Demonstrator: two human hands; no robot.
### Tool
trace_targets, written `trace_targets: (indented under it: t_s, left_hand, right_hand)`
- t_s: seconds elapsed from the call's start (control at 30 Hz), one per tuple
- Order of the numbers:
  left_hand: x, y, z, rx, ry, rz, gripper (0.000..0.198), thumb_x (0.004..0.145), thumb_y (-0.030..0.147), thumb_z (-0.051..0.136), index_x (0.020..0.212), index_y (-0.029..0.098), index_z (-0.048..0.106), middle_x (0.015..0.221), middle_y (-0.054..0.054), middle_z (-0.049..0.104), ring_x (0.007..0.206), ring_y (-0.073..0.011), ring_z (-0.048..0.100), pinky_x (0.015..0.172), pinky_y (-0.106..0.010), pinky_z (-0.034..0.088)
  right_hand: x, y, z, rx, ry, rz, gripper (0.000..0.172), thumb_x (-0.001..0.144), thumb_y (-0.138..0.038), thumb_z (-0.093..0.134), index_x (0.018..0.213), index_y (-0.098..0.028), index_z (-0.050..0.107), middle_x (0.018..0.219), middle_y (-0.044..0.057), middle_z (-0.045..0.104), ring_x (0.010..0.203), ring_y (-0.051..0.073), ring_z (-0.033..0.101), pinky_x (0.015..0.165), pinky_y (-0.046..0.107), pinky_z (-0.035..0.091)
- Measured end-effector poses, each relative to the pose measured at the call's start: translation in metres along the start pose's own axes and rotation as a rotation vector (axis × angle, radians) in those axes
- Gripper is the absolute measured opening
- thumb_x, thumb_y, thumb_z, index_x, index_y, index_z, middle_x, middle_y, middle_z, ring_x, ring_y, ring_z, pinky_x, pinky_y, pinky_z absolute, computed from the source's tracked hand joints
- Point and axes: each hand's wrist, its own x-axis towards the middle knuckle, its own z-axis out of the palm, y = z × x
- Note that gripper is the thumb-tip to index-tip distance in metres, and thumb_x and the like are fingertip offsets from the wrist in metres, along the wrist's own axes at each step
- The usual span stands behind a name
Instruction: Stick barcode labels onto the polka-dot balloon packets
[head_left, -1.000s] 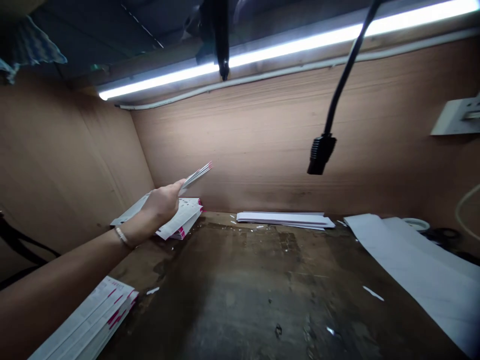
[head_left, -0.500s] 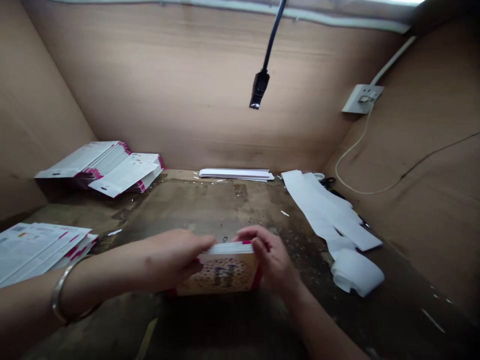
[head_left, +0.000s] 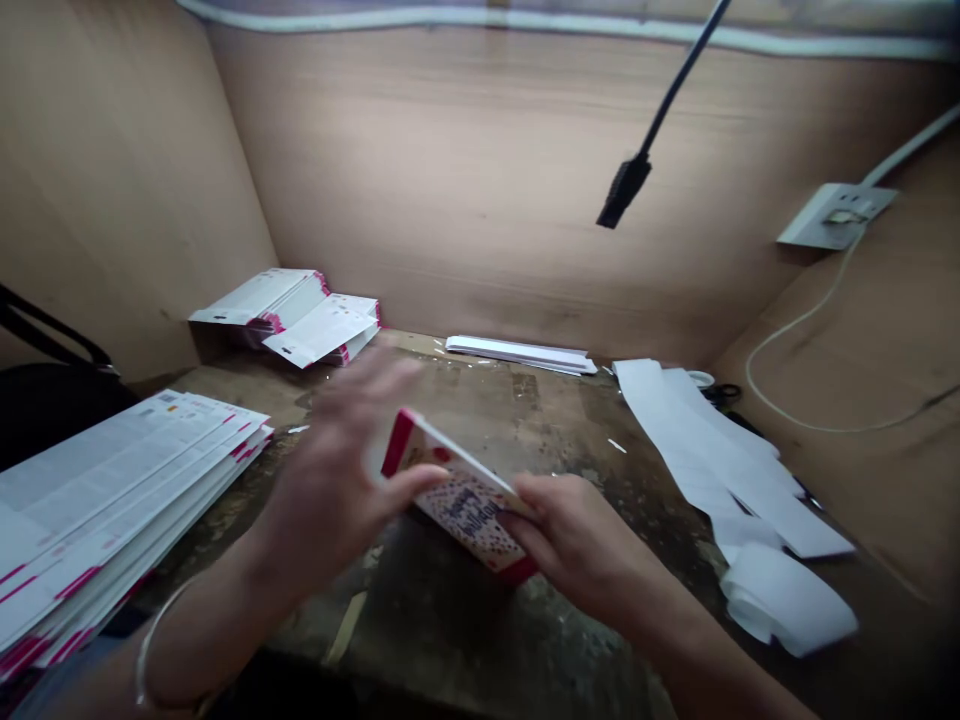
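Note:
A small flat "happy birthday" card pack [head_left: 469,510], cream with confetti dots and magenta ends, is tilted above the dark worktop. My right hand [head_left: 574,535] pinches its right side between thumb and fingers. At the left end, my left hand [head_left: 330,470] is smeared by motion, its fingers spread. Its thumb lies over the pack's front face; I cannot tell whether it presses on it. A bangle [head_left: 154,640] circles the left wrist.
Printed white cards [head_left: 127,480] are stacked at left, more card packs [head_left: 262,297] behind them. White strips [head_left: 517,353] lie by the back wall. Right are a paper strip roll [head_left: 787,600] and scissors [head_left: 724,393]. A black cable plug [head_left: 626,190] hangs overhead.
My left hand has come off the pack's left end and opened. The pack has turned from level to slanting down rightward, still in my right hand. The view has swung left.

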Motion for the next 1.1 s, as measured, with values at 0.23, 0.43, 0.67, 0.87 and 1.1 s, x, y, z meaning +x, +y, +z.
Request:
trace_targets:
  t_s: [0.23,0.43,0.67,0.87,1.1]
  left_hand:
    - [-0.063,-0.048,0.058,-1.058,-0.243,-0.569,0.061,0.061,0.051,0.076,0.111,0.02,0.057,0.107,-0.012,0.068,0.098,-0.0339,0.063,0.083,-0.045,0.054]
    - [-0.073,-0.035,0.058,-1.099,-0.298,-0.431,0.031,0.074,0.031,0.07,0.103,0.022,0.061,0.099,-0.004,0.07,0.09,-0.0247,0.065,0.084,-0.041,0.052]
    - [-0.072,-0.032,0.05,-0.915,-0.359,-0.211,0.013,0.081,0.029,0.063,0.091,0.021,0.064,0.091,-0.004,0.067,0.086,-0.0218,0.063,0.079,-0.036,0.051]
    - [-0.059,-0.026,0.067,-1.143,-0.416,-0.507,0.036,0.078,0.033,0.065,0.108,0.016,0.057,0.101,-0.009,0.069,0.094,-0.0262,0.064,0.086,-0.04,0.051]
    - [-0.06,-0.041,0.081,-0.282,-0.334,-0.15,0.05,0.079,0.028,0.061,0.127,0.023,0.048,0.136,-0.012,0.047,0.123,-0.029,0.046,0.102,-0.047,0.04]
  right_hand:
    - [-0.025,0.023,0.068,0.878,0.17,0.128,0.022,0.085,-0.032,0.059,0.103,-0.019,0.064,0.101,0.007,0.069,0.093,0.025,0.063,0.079,0.033,0.051]
    - [-0.032,0.024,0.075,0.678,0.191,0.082,0.032,0.083,-0.032,0.063,0.113,-0.022,0.061,0.111,0.008,0.066,0.102,0.025,0.06,0.087,0.035,0.049]
    - [-0.028,0.025,0.078,0.637,0.131,-0.059,0.019,0.088,-0.029,0.055,0.102,-0.024,0.067,0.101,0.005,0.068,0.095,0.023,0.063,0.086,0.035,0.05]
    - [-0.016,0.028,0.08,1.021,0.126,0.208,0.034,0.08,-0.037,0.066,0.108,-0.018,0.063,0.106,0.01,0.069,0.095,0.029,0.065,0.082,0.041,0.053]
    - [0.006,0.054,0.103,1.284,0.131,0.466,0.049,0.067,-0.041,0.077,0.102,-0.012,0.059,0.095,0.013,0.071,0.086,0.032,0.068,0.076,0.046,0.054]
